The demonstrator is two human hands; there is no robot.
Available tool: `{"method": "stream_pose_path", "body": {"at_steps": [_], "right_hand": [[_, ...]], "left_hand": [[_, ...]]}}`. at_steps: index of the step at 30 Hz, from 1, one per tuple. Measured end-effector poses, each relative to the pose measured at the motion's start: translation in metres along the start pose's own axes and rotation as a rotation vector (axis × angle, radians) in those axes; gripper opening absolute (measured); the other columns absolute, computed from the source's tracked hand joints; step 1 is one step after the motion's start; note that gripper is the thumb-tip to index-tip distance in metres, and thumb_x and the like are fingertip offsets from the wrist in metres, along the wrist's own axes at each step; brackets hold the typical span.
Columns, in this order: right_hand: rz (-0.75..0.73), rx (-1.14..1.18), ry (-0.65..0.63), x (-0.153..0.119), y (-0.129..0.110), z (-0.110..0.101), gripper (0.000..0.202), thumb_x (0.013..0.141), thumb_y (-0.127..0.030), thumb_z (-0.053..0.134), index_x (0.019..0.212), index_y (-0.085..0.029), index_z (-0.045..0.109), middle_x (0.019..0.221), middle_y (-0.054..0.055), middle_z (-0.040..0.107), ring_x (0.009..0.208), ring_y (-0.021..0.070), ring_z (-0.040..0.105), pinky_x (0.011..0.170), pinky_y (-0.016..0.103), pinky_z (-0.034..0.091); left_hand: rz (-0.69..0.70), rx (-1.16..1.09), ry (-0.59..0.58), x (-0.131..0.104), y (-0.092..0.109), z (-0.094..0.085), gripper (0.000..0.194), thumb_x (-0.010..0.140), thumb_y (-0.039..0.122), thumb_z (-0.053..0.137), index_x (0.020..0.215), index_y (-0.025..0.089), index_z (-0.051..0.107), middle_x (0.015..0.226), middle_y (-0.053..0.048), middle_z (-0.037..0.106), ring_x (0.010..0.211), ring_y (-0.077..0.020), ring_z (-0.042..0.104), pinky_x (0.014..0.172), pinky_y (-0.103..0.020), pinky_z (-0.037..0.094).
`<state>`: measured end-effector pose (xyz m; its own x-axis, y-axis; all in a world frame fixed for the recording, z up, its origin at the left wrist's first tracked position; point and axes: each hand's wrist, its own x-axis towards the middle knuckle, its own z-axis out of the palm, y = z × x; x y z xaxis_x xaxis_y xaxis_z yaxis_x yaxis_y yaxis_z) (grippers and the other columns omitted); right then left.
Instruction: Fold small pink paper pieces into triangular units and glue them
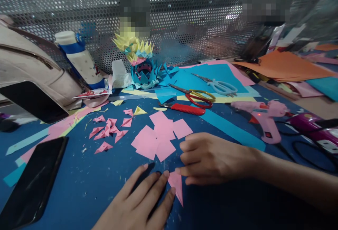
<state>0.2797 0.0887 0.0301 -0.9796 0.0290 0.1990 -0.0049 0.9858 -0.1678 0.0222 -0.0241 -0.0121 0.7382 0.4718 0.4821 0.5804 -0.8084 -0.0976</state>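
Note:
A small folded pink paper triangle (177, 185) lies on the blue table, its point toward me. My left hand (144, 196) lies low with fingers stretched out, two fingertips pressing on the triangle's left edge. My right hand (208, 159) is closed with curled fingers, and one fingertip meets the triangle's upper right corner; its grip is partly hidden. Just beyond sits a loose pile of pink paper squares (155, 140). Several folded pink paper pieces (109, 128) are scattered to the left, near a yellow folded piece (139, 111).
A pink glue gun (266, 117), a red cutter (188, 109) and two pairs of scissors (201, 96) lie beyond. Phones (34, 182), a bottle (81, 59) and a bag (31, 61) stand left. A paper model (145, 73) rests against the perforated metal panel (182, 15).

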Motion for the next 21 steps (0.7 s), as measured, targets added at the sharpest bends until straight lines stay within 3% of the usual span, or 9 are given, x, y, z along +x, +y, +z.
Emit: {"method": "stream_pose_path", "body": {"at_steps": [9, 15, 21], "right_hand": [[0.014, 0.015, -0.027, -0.002, -0.005, -0.001, 0.037, 0.106, -0.024, 0.044, 0.073, -0.019, 0.059, 0.072, 0.0, 0.059, 0.073, 0.0172, 0.048, 0.075, 0.033, 0.036], [-0.006, -0.099, 0.145, -0.004, -0.005, 0.011, 0.027, 0.107, -0.028, 0.043, 0.094, -0.019, 0.065, 0.071, 0.001, 0.057, 0.069, 0.0179, 0.048, 0.065, 0.035, 0.034], [-0.062, -0.099, 0.208, 0.0, -0.008, 0.012, 0.019, 0.106, -0.025, 0.049, 0.099, -0.019, 0.065, 0.074, -0.002, 0.06, 0.063, 0.0146, 0.045, 0.058, 0.034, 0.028]], "left_hand": [[0.002, -0.022, -0.002, 0.0, -0.001, -0.002, 0.028, 0.106, 0.034, 0.05, 0.118, 0.02, 0.072, 0.114, -0.003, 0.073, 0.11, -0.019, 0.063, 0.127, -0.044, 0.013], [0.059, -0.031, -0.011, 0.003, 0.0, -0.002, 0.022, 0.104, 0.021, 0.053, 0.112, 0.02, 0.074, 0.119, 0.003, 0.071, 0.114, -0.0174, 0.059, 0.129, -0.046, 0.008], [0.086, -0.038, -0.018, 0.001, -0.002, 0.0, 0.026, 0.106, 0.022, 0.05, 0.115, 0.018, 0.073, 0.119, 0.001, 0.073, 0.114, -0.0186, 0.06, 0.128, -0.047, 0.007]]}}
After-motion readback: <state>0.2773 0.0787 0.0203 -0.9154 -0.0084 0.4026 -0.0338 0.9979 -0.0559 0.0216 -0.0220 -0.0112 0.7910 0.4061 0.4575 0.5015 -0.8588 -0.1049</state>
